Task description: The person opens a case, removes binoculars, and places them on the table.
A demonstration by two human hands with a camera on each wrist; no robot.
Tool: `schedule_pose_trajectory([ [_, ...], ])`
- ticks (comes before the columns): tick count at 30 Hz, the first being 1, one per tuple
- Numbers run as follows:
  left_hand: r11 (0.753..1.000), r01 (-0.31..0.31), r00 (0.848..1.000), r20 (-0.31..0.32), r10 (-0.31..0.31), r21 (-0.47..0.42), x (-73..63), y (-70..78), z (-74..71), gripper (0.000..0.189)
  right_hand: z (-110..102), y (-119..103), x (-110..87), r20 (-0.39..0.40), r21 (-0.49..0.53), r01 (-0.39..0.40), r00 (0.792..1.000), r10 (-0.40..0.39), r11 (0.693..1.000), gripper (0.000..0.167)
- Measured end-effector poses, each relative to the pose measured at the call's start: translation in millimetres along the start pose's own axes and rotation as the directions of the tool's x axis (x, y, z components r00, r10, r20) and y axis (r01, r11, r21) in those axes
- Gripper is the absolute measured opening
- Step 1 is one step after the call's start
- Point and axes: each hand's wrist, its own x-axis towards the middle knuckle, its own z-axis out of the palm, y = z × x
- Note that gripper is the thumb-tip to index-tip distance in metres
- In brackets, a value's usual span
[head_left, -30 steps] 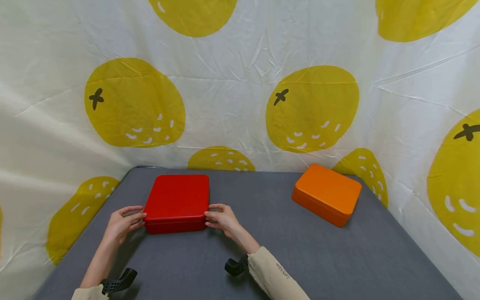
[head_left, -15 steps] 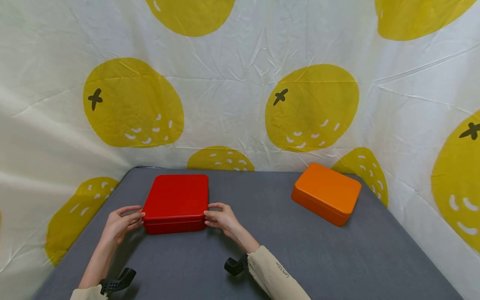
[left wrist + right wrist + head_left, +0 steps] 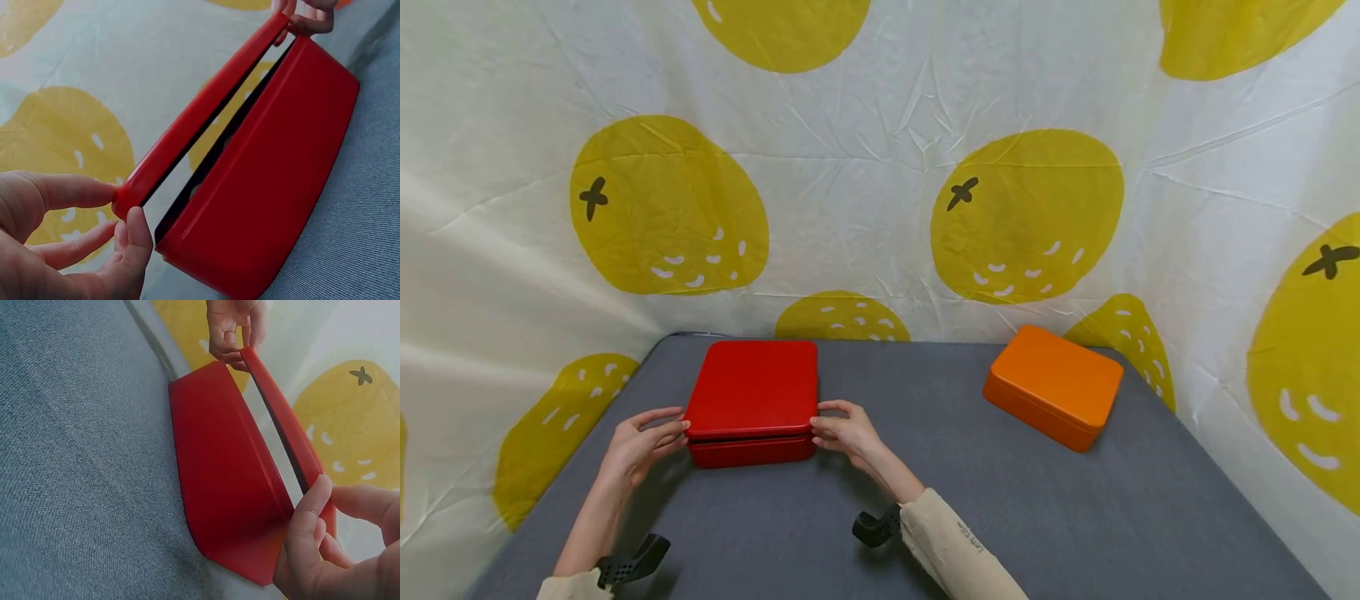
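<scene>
A red rectangular box (image 3: 752, 452) sits on the grey table at left of centre in the head view. Its red lid (image 3: 752, 387) is raised above it, and a gap shows between them. In both wrist views the pale curtain shows through that gap. My left hand (image 3: 638, 446) pinches the lid's left near corner between thumb and fingers, plain in the left wrist view by the lid (image 3: 200, 112). At the right near corner my right hand (image 3: 350, 550) pinches the lid (image 3: 284, 415) likewise. What the box holds is mostly hidden; small roundish shapes show at its dark inner edge.
An orange lidded box (image 3: 1052, 387) stands at an angle on the right part of the grey table (image 3: 1075, 517). A white curtain (image 3: 865, 208) with yellow fruit prints hangs behind and along both sides. Black wrist mounts (image 3: 636, 562) jut from both wrists.
The lid has risen from the box and a dark gap has opened beneath it. Both hands have moved slightly upward with the lid; the orange box has stayed put.
</scene>
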Motion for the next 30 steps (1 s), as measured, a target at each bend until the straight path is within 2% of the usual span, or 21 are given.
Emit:
schedule_pose_trajectory([
  [5,0.999,-0.013,1.000,0.016,0.012,0.049,0.0,1.2,2.4,0.024,-4.9,-0.3,-2.0,0.008,0.008,0.007,1.000,-0.007,1.000,0.038],
  [10,0.996,0.001,1.000,0.020,-0.002,0.088,-1.3,3.6,8.1,0.047,-11.1,-1.8,-6.6,0.032,0.014,0.018,0.999,-0.019,1.000,0.039],
  [13,0.995,0.001,0.999,0.037,-0.005,0.102,-2.8,5.0,11.6,0.053,-15.6,-3.2,-9.8,0.043,0.013,0.021,0.999,-0.021,1.000,0.039],
  [20,0.997,-0.014,0.995,0.103,0.006,0.076,-5.9,6.3,19.5,0.054,-27.4,-7.7,-18.5,0.041,-0.004,0.025,0.999,-0.025,1.000,0.039],
  [30,0.997,-0.009,0.991,0.133,-0.002,0.079,-8.2,7.3,33.0,0.057,-44.6,-6.2,-27.7,0.077,-0.057,0.032,0.997,-0.028,0.998,0.042],
])
